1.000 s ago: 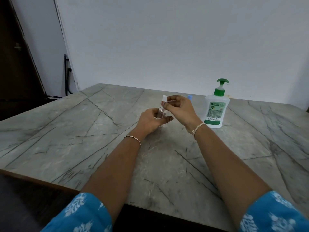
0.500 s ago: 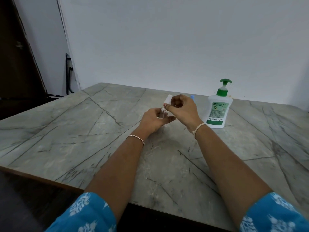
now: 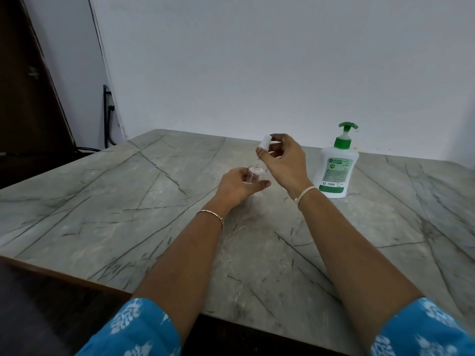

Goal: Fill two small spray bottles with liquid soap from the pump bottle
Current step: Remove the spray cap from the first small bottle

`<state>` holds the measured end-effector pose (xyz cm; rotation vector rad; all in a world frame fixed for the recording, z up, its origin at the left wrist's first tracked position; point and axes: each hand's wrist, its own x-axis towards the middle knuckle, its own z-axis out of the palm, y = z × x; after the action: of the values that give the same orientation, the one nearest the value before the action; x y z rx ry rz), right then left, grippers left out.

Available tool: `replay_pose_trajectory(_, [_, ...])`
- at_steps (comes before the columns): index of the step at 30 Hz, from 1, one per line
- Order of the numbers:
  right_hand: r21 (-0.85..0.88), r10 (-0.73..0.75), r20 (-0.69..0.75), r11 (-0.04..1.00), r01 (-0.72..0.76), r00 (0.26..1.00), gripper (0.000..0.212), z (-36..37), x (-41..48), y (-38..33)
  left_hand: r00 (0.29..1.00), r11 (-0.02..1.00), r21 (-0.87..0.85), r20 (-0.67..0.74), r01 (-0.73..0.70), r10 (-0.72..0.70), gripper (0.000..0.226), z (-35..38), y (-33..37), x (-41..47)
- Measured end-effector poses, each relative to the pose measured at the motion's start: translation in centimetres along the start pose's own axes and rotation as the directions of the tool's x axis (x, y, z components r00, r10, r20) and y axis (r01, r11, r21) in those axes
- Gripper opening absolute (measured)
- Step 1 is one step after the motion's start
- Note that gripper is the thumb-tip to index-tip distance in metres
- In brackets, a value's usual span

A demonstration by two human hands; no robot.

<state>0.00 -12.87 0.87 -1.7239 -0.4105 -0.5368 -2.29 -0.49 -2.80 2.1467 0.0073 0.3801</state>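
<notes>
My left hand (image 3: pixel 239 185) grips a small clear spray bottle (image 3: pixel 253 175) just above the table, its threaded neck bare. Up and to the right of it, my right hand (image 3: pixel 285 160) pinches the white spray cap (image 3: pixel 265 142), lifted clear of the bottle. A white pump bottle (image 3: pixel 335 170) with a green pump head and green label stands upright on the table right of my right hand. The second spray bottle, seen earlier behind my right hand, is hidden now.
The grey marble-patterned table (image 3: pixel 128 206) runs to a white wall at the back. Its near edge has a brown rim. A dark doorway and black cables sit at the far left, off the table.
My right hand has lifted the white cap up and off the small bottle, which stays in my left hand. The blue tip behind my right hand is no longer visible.
</notes>
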Motion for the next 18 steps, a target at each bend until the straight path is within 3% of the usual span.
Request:
replay_pose_trajectory(7, [0.09, -0.008, -0.133, 0.996, 0.02, 0.991, 0.03, -1.6, 0.7, -1.2, 1.0, 1.0, 0.028, -0.023, -0.005, 0.006, 0.056, 0.3, -0.1, 0.2])
replay_pose_trajectory(18, [0.36, 0.212, -0.204, 0.924, -0.128, 0.956, 0.028, -6.9, -0.2, 0.1, 0.999, 0.999, 0.02, -0.009, -0.045, 0.045, 0.044, -0.2, -0.2, -0.5])
